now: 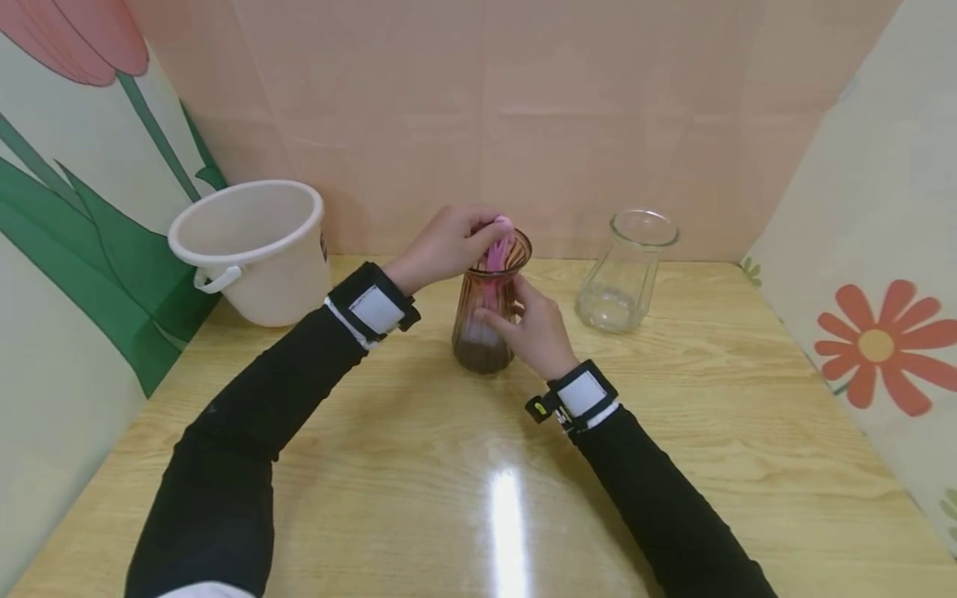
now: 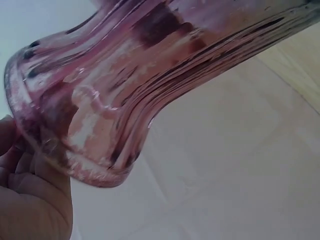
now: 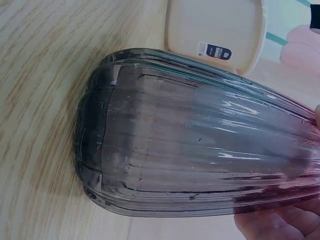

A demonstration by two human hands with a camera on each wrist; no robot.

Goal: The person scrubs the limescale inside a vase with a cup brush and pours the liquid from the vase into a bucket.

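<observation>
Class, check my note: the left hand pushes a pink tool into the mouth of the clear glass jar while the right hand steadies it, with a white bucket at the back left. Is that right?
One slip: the left hand pushes the pink tool into the tinted ribbed vase, not the clear glass jar, which stands untouched to the right. The head view shows it. The right hand and white bucket are as noted.

Pink glass, pale bucket and painted flowers over a blond wood table

We see a ribbed vase (image 1: 489, 307) of tinted glass, rosy pink at the rim and smoky brown-grey at the base, with a bright pink tool (image 1: 497, 249) in its mouth; beside it stands a colourless clear glass jar (image 1: 625, 274). The bucket (image 1: 254, 249) is creamy white, and it carries a small white and dark blue label in the right wrist view. The table (image 1: 478, 465) is light yellow wood with fine brown grain. Both sleeves are black, the wrist straps black with white patches. The back wall is salmon pink; the side panels are cream, with a pink tulip on green leaves and an orange-red daisy.
</observation>
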